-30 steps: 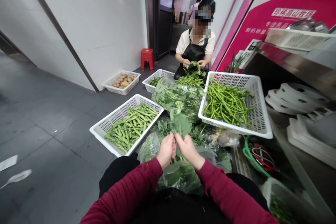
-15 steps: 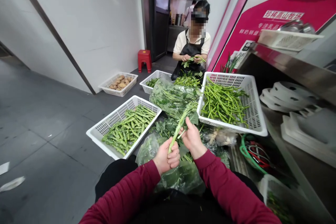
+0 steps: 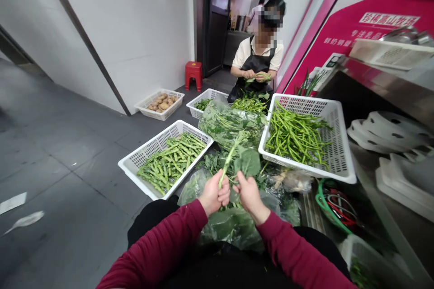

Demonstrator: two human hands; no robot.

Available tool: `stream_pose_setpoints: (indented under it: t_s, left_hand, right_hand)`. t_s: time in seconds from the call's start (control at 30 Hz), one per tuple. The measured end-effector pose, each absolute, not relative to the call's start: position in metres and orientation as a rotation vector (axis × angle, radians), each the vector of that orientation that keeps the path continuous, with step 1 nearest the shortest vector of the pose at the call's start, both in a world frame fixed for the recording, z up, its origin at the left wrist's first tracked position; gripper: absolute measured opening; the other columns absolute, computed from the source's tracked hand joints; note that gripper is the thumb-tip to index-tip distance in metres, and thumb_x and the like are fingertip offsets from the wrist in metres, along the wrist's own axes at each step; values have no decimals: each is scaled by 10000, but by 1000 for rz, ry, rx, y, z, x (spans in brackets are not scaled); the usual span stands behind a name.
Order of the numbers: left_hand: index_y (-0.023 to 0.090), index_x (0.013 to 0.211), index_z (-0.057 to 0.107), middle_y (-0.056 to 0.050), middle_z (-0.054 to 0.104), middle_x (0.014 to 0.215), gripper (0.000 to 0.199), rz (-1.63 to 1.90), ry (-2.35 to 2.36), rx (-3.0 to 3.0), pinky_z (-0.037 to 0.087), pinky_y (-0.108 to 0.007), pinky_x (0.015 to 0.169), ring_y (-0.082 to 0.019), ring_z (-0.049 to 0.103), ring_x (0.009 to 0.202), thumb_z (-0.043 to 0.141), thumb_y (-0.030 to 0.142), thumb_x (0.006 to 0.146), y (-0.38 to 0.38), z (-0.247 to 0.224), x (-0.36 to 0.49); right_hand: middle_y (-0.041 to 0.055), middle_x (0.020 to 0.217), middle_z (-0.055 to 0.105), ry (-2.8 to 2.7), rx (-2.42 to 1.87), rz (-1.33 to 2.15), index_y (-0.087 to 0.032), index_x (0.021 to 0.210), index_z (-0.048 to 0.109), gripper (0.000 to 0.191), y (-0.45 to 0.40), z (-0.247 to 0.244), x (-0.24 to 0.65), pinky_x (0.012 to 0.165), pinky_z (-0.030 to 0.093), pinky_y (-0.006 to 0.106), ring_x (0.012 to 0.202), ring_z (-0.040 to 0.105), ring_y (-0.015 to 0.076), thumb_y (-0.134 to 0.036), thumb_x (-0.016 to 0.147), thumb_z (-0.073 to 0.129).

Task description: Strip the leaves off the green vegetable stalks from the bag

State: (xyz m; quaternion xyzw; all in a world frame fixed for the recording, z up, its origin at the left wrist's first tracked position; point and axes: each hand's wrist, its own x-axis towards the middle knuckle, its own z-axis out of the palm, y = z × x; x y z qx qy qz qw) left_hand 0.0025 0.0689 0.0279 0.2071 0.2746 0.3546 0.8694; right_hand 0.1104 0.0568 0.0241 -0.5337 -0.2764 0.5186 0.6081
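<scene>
Wrapped in my left hand [image 3: 215,193] is a leafy green stalk [image 3: 231,156], its bushy tip pointing up and away from me. My right hand [image 3: 250,193] pinches a broad green leaf [image 3: 250,162] by its stem, just to the right of the stalk. Below both hands lies a clear plastic bag [image 3: 233,230] with greens in and around it. More leafy greens [image 3: 230,119] in plastic lie beyond. At the left, a white basket [image 3: 130,176] holds trimmed green stalks [image 3: 171,162].
At the right, a white basket [image 3: 344,144] holds long green beans [image 3: 294,133]. Opposite sits a co-worker [image 3: 259,58] handling greens. Farther left are a potato basket [image 3: 152,115] and a red stool [image 3: 193,74]. A green basket [image 3: 320,203] with cords is near my right knee.
My right hand has drawn down from the stalk and now pinches a leaf apart from it. My left hand keeps hold of the stalk. The view has turned slightly left.
</scene>
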Motion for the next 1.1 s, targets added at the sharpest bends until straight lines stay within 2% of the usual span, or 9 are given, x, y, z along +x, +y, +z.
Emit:
stream_pose_setpoints:
  t_s: [0.07, 0.23, 0.4, 0.47, 0.6, 0.77, 0.83, 0.97, 1.1]
  left_hand:
    - [197, 572, 351, 95, 242, 322, 411, 780, 608, 545, 216, -179, 268, -56, 179, 241, 372, 550, 781, 64, 29, 5]
    - [190, 581, 357, 103, 255, 321, 451, 865, 762, 758, 228, -166, 265, -37, 173, 243, 388, 611, 740, 55, 30, 11]
    - [192, 580, 355, 105, 249, 320, 448, 888, 826, 823, 224, -165, 261, -35, 174, 240, 390, 610, 736, 51, 28, 13]
    - [192, 589, 360, 106, 253, 333, 436, 924, 880, 824, 214, -164, 262, -34, 177, 245, 407, 601, 732, 52, 28, 12]
    - [197, 632, 392, 97, 273, 369, 411, 1007, 1025, 824, 193, -181, 276, -49, 195, 262, 385, 592, 745, 59, 26, 8]
    - [184, 573, 425, 43, 371, 445, 375, 1077, 1128, 1123, 238, -209, 396, -74, 313, 382, 411, 495, 782, 58, 22, 3]
    - [180, 572, 446, 22, 420, 495, 350, 1150, 1200, 1288, 263, -216, 465, -89, 363, 460, 403, 437, 806, 55, 20, 2]
    - [185, 606, 449, 8, 455, 553, 306, 1148, 1339, 1545, 269, -225, 529, -103, 400, 522, 362, 365, 838, 48, 16, 2]
    - [190, 653, 446, 6, 463, 574, 283, 1065, 1408, 1656, 285, -228, 547, -115, 429, 541, 318, 344, 853, 47, 12, 1]
  right_hand:
    - [-83, 460, 383, -503, -1221, 1181, -196, 621, 404, 344, 64, 27, 115, 352, 304, 184, 374, 331, 59, -430, 623, 656]
    - [-53, 492, 456, -592, -1101, 1304, -168, 699, 475, 375, 84, 47, 115, 386, 339, 202, 395, 395, 72, -502, 632, 633]
    - [-44, 522, 470, -602, -1141, 1197, -164, 692, 491, 313, 88, 48, 110, 377, 294, 190, 421, 403, 75, -444, 654, 625]
    - [-33, 514, 487, -736, -1198, 1115, -166, 678, 518, 250, 81, 44, 108, 423, 342, 206, 457, 432, 95, -389, 653, 628]
    - [8, 595, 571, -1019, -1211, 1077, -175, 683, 586, 156, 55, 32, 102, 614, 432, 256, 613, 526, 149, -292, 614, 663]
    - [-1, 517, 529, -864, -1367, 1178, -156, 614, 562, 296, 48, 25, 103, 446, 388, 241, 474, 463, 128, -444, 668, 600]
    - [1, 506, 522, -876, -1382, 1231, -146, 585, 550, 346, 52, 27, 102, 423, 375, 236, 452, 445, 119, -479, 672, 582]
    - [17, 503, 537, -977, -1385, 1097, -134, 571, 564, 330, 59, 29, 97, 561, 435, 254, 524, 500, 138, -429, 718, 548]
    - [60, 664, 618, -1224, -1348, 824, -133, 748, 618, 206, 53, 18, 97, 739, 440, 302, 701, 566, 181, -315, 741, 520]
